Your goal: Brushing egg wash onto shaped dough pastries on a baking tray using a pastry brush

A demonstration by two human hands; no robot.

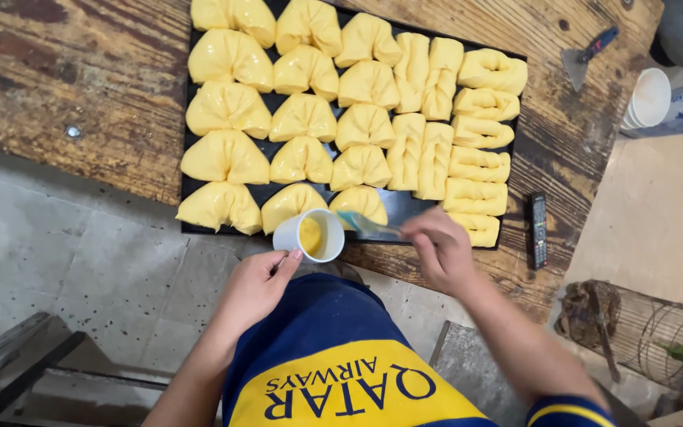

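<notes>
I see a big wooden tabletop (81,87). A black tray (405,207) sits at its near edge, full of shiny yellow buns (303,119). I think the buns are getting brushed with yellow wash, and the front row is in hand now. Next the brush needs a dip, then a soft stroke. My left hand (256,289) has its grip closed round a white cup (310,235), just off the tabletop's near edge. My right hand (439,247) pinches a brush (365,224), its tip on the nearest bun, right beside the cup.
</notes>
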